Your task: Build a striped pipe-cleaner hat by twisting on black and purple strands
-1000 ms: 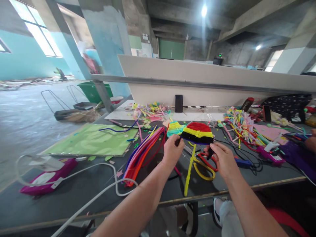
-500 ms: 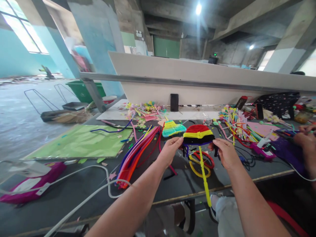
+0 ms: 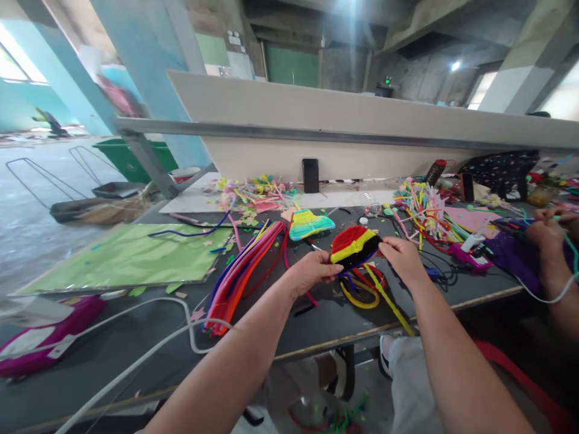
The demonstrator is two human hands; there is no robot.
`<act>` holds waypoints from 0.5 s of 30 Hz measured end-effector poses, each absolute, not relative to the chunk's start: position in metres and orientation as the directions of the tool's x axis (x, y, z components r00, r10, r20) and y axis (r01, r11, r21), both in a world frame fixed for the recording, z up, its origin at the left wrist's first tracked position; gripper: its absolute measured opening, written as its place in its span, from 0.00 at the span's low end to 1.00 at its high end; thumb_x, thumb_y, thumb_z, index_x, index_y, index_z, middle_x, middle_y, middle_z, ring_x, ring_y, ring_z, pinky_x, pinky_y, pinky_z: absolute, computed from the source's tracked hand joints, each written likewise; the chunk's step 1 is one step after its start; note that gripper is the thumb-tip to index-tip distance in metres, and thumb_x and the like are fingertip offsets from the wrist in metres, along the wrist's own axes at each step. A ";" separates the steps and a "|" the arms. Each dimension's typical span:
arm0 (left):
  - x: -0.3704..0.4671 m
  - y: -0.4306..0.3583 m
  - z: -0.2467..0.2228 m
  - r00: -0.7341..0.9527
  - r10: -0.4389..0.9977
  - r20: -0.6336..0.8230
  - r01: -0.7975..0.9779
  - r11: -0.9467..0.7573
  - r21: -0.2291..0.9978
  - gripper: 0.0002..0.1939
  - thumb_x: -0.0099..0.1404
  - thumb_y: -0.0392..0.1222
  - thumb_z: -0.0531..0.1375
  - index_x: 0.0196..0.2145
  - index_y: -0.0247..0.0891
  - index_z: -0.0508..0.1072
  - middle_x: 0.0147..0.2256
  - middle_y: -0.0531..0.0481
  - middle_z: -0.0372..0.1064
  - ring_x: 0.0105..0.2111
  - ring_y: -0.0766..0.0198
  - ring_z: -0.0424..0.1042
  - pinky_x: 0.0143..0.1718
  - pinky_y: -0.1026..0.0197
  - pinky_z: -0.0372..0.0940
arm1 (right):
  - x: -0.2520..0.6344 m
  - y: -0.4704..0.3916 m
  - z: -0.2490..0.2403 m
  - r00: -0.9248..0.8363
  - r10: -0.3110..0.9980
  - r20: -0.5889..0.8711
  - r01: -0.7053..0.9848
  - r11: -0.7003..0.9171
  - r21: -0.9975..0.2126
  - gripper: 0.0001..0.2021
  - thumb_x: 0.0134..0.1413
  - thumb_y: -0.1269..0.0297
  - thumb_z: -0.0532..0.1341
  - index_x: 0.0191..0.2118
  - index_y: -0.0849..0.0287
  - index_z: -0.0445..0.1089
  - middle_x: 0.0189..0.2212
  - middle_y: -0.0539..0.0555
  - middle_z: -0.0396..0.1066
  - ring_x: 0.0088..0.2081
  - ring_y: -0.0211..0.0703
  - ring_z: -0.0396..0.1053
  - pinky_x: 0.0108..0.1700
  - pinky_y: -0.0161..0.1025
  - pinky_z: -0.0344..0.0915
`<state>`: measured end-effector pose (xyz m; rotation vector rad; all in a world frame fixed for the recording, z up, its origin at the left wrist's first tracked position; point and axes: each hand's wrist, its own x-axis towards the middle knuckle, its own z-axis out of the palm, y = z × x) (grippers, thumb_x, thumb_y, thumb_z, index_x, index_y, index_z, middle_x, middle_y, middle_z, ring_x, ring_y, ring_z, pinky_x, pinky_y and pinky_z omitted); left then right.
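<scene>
Between my two hands I hold a dome-shaped pipe-cleaner piece point(image 3: 354, 246) banded red, yellow and black, tilted with its right side higher. My left hand point(image 3: 316, 269) pinches its lower left corner, thumb along the black band. At the right edge, my right hand point(image 3: 400, 252) grips it between thumb and fingers. A yellow pipe-cleaner strand point(image 3: 389, 301) slants down to the right from beneath the piece. Just behind lies a similar yellow and turquoise piece point(image 3: 311, 225). Coiled yellow pipe cleaner point(image 3: 362, 303) rests on the table under my hands, beside a red coil partly hidden.
A bundle of long pipe cleaners point(image 3: 244, 271) lies left of my hands, beside a green sheet point(image 3: 126, 253). A phone point(image 3: 310, 175) leans at the back. Cut pieces point(image 3: 425, 208) are heaped at right. White cable point(image 3: 136, 367) crosses the left front. Another person's hands point(image 3: 549, 235) work far right.
The banded piece has gone from nearly level to tilted, its left side lower. Its hanging yellow strand swung to the right. The view has shifted slightly.
</scene>
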<state>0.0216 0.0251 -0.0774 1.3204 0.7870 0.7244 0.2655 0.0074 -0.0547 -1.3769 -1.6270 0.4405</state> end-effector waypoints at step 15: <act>0.025 0.028 -0.080 0.319 0.947 0.022 -0.317 0.085 0.945 0.15 0.46 0.41 0.70 0.30 0.31 0.74 0.23 0.51 0.70 0.20 0.72 0.67 0.24 0.67 0.62 | 0.179 -0.038 -0.064 -0.141 0.730 0.669 0.934 0.322 -0.155 0.04 0.53 0.63 0.62 0.35 0.53 0.73 0.33 0.52 0.74 0.42 0.50 0.63 0.43 0.49 0.48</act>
